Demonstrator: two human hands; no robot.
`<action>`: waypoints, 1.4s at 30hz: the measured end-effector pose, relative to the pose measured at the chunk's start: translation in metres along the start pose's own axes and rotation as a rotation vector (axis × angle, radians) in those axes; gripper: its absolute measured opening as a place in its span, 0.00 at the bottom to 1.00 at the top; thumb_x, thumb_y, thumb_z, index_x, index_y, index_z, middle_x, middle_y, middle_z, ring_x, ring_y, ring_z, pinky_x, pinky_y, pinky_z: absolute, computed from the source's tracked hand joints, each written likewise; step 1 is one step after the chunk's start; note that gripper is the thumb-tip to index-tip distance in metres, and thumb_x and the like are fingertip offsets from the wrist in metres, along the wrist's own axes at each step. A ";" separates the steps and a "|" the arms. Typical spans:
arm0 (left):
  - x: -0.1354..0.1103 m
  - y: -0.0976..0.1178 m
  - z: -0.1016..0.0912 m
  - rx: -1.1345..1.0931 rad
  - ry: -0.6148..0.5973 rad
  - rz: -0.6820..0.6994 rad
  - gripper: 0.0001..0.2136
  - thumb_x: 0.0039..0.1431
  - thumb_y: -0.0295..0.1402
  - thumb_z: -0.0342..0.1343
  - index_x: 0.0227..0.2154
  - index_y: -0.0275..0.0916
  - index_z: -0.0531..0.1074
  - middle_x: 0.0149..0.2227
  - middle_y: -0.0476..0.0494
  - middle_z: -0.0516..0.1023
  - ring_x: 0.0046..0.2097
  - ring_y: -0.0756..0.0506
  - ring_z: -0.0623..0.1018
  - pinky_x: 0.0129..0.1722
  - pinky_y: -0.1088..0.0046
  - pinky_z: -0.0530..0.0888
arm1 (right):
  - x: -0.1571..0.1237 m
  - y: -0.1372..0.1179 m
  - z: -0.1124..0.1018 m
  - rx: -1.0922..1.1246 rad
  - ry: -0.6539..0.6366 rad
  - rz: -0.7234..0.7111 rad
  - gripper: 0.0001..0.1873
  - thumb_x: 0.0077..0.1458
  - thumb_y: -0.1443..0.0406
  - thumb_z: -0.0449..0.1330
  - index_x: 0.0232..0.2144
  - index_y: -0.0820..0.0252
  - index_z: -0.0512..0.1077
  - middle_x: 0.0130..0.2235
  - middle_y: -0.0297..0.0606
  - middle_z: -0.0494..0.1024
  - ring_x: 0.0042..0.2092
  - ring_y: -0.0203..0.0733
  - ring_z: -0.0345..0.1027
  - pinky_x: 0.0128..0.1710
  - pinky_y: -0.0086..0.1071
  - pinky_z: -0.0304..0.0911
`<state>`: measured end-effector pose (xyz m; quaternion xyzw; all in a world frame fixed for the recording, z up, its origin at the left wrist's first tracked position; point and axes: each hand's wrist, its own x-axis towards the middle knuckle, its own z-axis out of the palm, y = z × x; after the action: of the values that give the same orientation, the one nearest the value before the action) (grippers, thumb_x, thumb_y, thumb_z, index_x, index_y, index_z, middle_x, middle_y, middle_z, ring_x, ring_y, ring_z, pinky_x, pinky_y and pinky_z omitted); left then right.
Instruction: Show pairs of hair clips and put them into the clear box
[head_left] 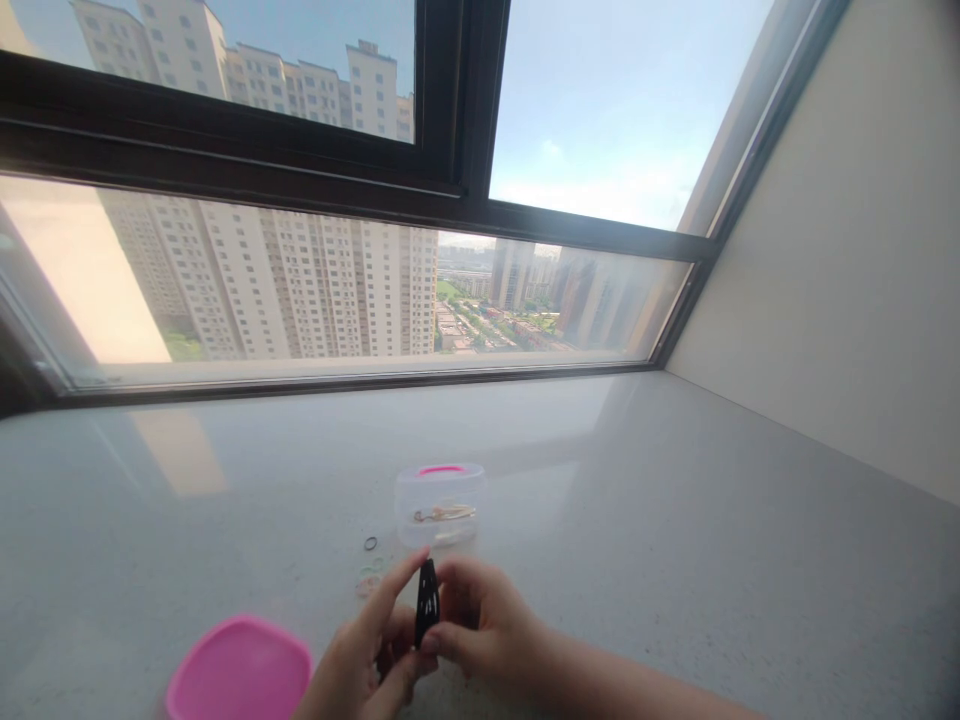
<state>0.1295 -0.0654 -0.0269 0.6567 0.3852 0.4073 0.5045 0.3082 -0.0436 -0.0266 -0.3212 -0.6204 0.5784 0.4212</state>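
Note:
A black snap hair clip (427, 604) stands upright between my two hands at the lower middle of the view. My left hand (361, 650) grips it from the left, index finger near its top end and thumb near the bottom. From the other side, the thumb and bent fingers of my right hand (491, 615) close on its edge. Just beyond the hands is a clear plastic box (405, 490) with a pink handle, and hair clips (446, 514) show through its wall. Fingers cover part of the clip's edges.
A pink lid (240, 668) lies on the speckled pale sill (675, 560) at lower left. One dark hair tie (370, 544) and several small pastel bands (369, 582) lie left of the box. Behind runs a dark window frame (337, 387); a white wall (840, 260) rises at right.

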 end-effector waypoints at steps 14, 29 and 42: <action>0.001 0.011 0.004 0.042 0.062 0.003 0.25 0.60 0.34 0.52 0.61 0.46 0.62 0.25 0.50 0.73 0.24 0.49 0.72 0.27 0.76 0.70 | -0.001 -0.002 0.000 -0.071 0.009 0.020 0.13 0.46 0.59 0.69 0.29 0.62 0.76 0.26 0.34 0.75 0.27 0.38 0.66 0.25 0.28 0.61; 0.001 0.010 0.004 0.068 0.004 0.009 0.25 0.61 0.33 0.51 0.62 0.45 0.60 0.25 0.51 0.72 0.24 0.50 0.71 0.26 0.77 0.67 | 0.000 -0.023 0.004 0.024 -0.093 0.013 0.12 0.48 0.58 0.66 0.29 0.64 0.75 0.27 0.35 0.75 0.31 0.39 0.69 0.31 0.31 0.65; -0.003 0.025 0.001 0.127 -0.063 0.054 0.27 0.61 0.34 0.50 0.63 0.41 0.53 0.27 0.50 0.75 0.25 0.50 0.70 0.26 0.76 0.65 | -0.005 -0.016 0.000 -0.061 -0.157 -0.026 0.03 0.48 0.68 0.61 0.25 0.64 0.70 0.24 0.29 0.65 0.26 0.31 0.57 0.27 0.26 0.56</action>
<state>0.1317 -0.0736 -0.0036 0.7101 0.3760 0.3747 0.4626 0.3113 -0.0502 -0.0116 -0.2797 -0.6729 0.5771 0.3686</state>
